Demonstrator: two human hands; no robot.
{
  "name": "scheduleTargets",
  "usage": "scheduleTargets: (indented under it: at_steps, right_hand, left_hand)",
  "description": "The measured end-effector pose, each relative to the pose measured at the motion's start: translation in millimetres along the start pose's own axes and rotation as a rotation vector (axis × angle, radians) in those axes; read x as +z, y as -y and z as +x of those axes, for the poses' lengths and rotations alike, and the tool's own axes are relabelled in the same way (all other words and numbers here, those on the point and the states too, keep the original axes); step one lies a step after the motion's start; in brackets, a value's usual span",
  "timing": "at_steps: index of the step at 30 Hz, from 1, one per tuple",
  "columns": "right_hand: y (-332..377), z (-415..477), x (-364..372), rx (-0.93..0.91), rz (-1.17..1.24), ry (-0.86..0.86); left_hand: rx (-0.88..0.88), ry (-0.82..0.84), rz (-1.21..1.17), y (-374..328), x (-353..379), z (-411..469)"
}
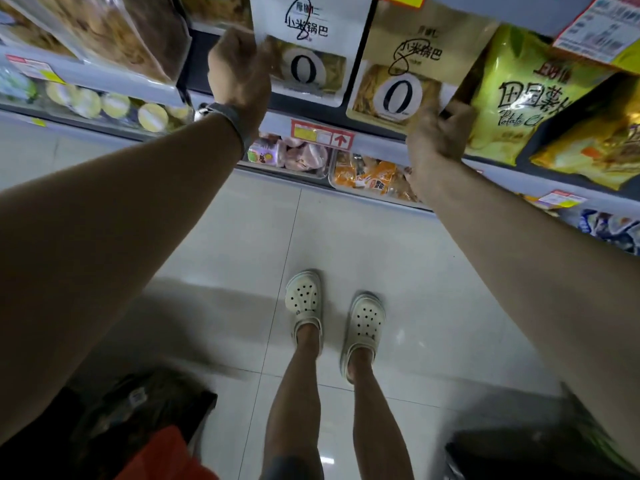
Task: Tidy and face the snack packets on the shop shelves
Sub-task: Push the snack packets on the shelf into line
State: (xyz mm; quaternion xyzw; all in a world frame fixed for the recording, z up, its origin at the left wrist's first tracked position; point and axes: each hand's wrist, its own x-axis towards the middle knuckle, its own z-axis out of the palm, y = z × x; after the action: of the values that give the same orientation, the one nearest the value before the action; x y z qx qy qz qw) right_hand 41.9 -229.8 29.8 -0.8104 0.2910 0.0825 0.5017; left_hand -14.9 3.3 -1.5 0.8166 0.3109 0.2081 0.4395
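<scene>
Two snack packets with a big "0" on the front stand side by side on the shelf: a white one (311, 46) on the left and a tan one (408, 64) on the right. My left hand (239, 64) grips the white packet's left edge with curled fingers. My right hand (440, 133) pinches the tan packet's lower right corner, next to a yellow-green potato chip bag (519, 95). Both arms reach up and forward from below.
Shelf edge (377, 140) carries a red price tag (322, 133). Clear bins of small wrapped snacks (374, 178) sit on the shelf below. More bags are at far right (595, 143) and clear boxes at upper left (121, 32). Tiled floor (346, 237) and my feet are underneath.
</scene>
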Motion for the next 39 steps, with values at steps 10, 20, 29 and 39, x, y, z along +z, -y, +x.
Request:
scheduleTargets:
  at_steps: [10, 20, 29, 39]
  right_hand:
    - [-1.2, 20.0, -2.2, 0.107, 0.085, -0.006]
    - [14.6, -5.4, 38.8, 0.118, 0.183, 0.117]
    - [26.6, -36.5, 88.8, 0.120, 0.116, 0.196]
    - [38.5, -43.5, 92.0, 0.077, 0.046, 0.275]
  left_hand:
    - [-0.080, 0.008, -0.165, -10.9, -24.7, -6.0]
    - [-0.292, -0.007, -0.356, 22.6, -102.8, -53.4]
    - [-0.391, -0.024, -0.296, 38.7, -126.8, -77.6]
    - [-0.372, 0.039, -0.258, 23.3, -111.2, -82.1]
